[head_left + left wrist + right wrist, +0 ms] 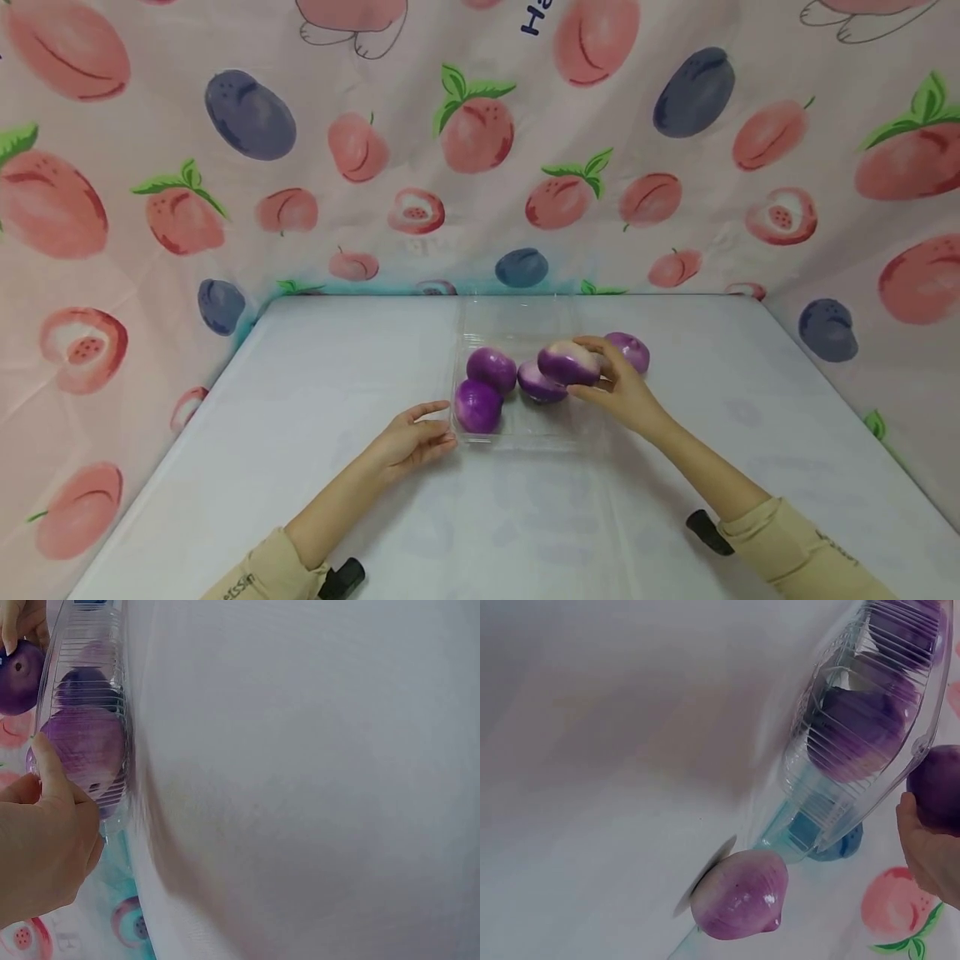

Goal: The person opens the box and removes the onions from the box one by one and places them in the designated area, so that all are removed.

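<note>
Purple onions (478,407) are lying inside a clear container (517,423) on the desk (337,375), three already in place, while the right hand (621,385) is gripping a fourth onion (568,363) just above the container's right part. The left hand (408,439) is resting loosely extended fingers against the container's left edge. A fifth onion (632,352) is sitting on the desk outside, so the work is apparently passing its midpoint, with two onions remaining.

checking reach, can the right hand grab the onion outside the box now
Probably not: the right hand grips another onion, though the loose onion lies close by on the table.
</note>
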